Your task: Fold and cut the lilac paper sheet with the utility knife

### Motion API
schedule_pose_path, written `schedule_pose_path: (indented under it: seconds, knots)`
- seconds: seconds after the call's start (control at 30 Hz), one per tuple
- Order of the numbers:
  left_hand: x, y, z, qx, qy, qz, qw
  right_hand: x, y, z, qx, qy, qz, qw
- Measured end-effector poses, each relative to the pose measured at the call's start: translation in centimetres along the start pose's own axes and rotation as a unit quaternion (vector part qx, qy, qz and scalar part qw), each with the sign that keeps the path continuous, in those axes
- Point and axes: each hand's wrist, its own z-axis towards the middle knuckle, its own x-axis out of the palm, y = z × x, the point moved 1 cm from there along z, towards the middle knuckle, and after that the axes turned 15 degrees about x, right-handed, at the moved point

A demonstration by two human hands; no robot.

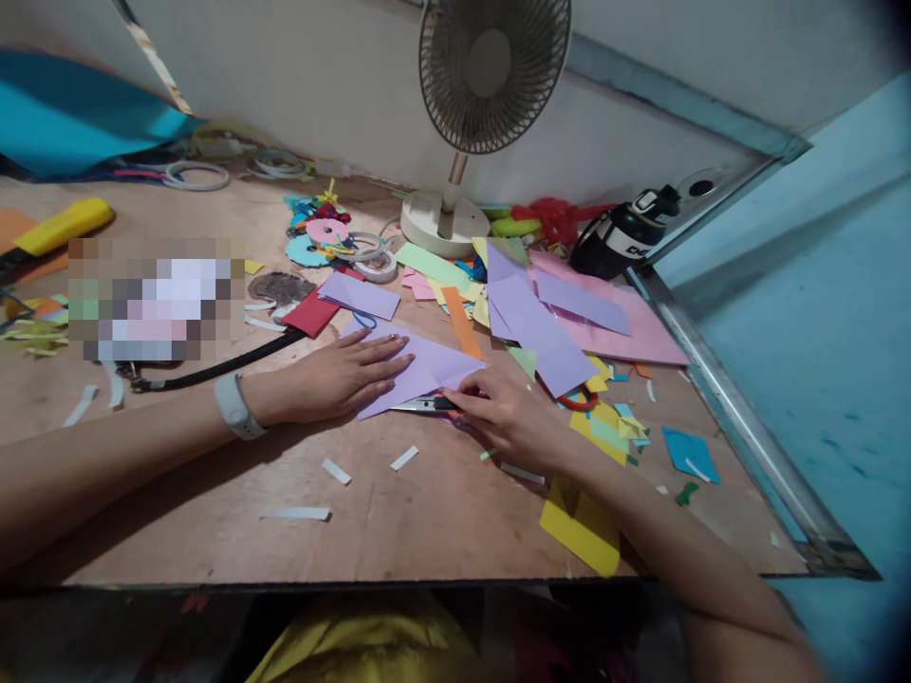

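Note:
A folded sheet of purple paper (419, 365) lies on the wooden table. My left hand (342, 373), with a pale band on the wrist, rests flat on its left part, fingers stretched out. At the sheet's lower right edge my right hand (502, 410) is closed, its thumb and fingers pinched around a box cutter (427, 405). The cutter's metal blade end points left along the lower edge of the paper, partly under it. My right palm hides the rest of the handle.
Loose purple sheets (527, 318) and pink paper (647, 327) lie at the right, near a black bottle (626, 232). A fan (445, 226) stands at the back. Paper scraps (405, 458) are scattered in front. A black strap (234, 363) and red paper (313, 311) lie left.

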Motion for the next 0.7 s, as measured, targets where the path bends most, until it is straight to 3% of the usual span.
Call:
schedule_pose_path:
  seconds: [0.7]
  knots:
    - [0.5, 0.3, -0.1, -0.002, 0.001, 0.024, 1.000, 1.3, 1.1, 0.7, -0.032, -0.041, -0.004, 0.999]
